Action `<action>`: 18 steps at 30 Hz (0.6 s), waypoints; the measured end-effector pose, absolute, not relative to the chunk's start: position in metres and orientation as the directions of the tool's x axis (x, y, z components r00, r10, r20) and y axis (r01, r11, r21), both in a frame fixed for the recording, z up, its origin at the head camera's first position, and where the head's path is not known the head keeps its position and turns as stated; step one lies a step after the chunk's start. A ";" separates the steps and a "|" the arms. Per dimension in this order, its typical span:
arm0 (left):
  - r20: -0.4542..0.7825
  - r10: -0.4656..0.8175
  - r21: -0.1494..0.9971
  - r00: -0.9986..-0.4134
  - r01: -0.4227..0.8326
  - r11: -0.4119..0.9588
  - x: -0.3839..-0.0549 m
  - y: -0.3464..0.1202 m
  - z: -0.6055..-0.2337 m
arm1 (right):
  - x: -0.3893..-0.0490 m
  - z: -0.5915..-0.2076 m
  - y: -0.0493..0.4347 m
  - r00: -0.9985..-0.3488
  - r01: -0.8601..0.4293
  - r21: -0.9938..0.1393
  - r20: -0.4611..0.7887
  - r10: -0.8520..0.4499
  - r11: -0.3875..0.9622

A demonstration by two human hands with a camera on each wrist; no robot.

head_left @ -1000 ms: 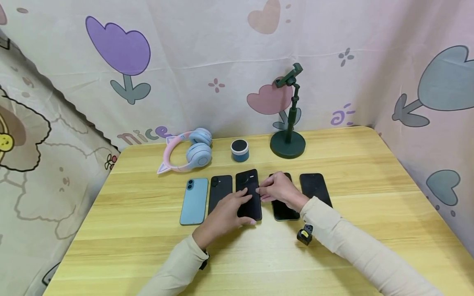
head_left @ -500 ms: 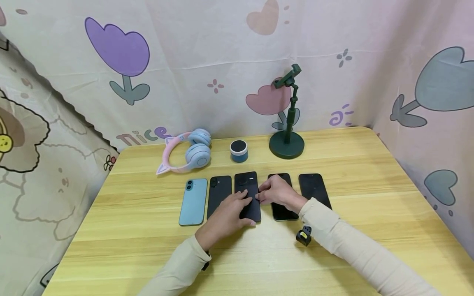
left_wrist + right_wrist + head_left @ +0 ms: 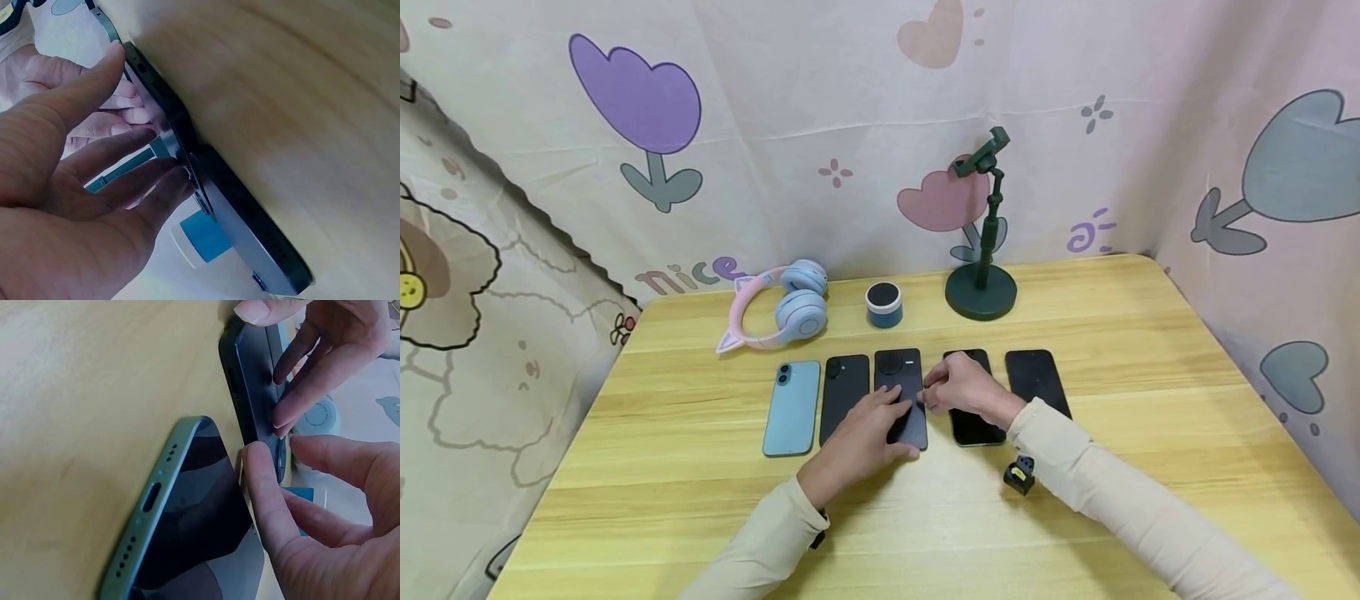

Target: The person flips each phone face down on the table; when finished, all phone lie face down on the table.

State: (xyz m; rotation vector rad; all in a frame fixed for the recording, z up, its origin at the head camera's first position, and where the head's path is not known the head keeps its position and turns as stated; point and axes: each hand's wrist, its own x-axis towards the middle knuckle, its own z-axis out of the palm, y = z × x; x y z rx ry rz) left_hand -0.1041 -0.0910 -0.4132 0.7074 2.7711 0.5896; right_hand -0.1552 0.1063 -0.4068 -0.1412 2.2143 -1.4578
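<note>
Five phones lie in a row on the wooden table. My left hand rests with spread, fairly straight fingers on the middle dark phone, its thumb at the lower right corner. In the left wrist view, those fingertips touch the phone's back. My right hand is at the phone's right side, bent over a black phone. The right wrist view has its thumb against the middle phone's side edge and the other fingers apart from the thumb. A second dark phone lies left of the middle one.
A light blue phone ends the row on the left, and another black phone on the right. Behind stand cat-ear headphones, a small blue-and-white cylinder and a dark green phone stand. Patterned cloth hangs behind.
The middle dark phone has slid slightly toward me and turned a little straighter in the row. Both hands have stayed at it, shifting only slightly.
</note>
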 end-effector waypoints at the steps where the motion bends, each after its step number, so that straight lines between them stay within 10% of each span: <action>1: -0.109 0.497 0.440 -0.861 0.406 0.801 -0.104 -0.091 -0.413 | -0.155 -0.406 0.107 -0.879 0.175 -0.889 -0.335 -0.340 0.424; 18: -0.046 0.461 0.534 -0.886 0.368 0.761 -0.117 -0.083 -0.401 | -0.155 -0.387 0.137 -0.882 0.094 -0.881 -0.289 -0.371 0.463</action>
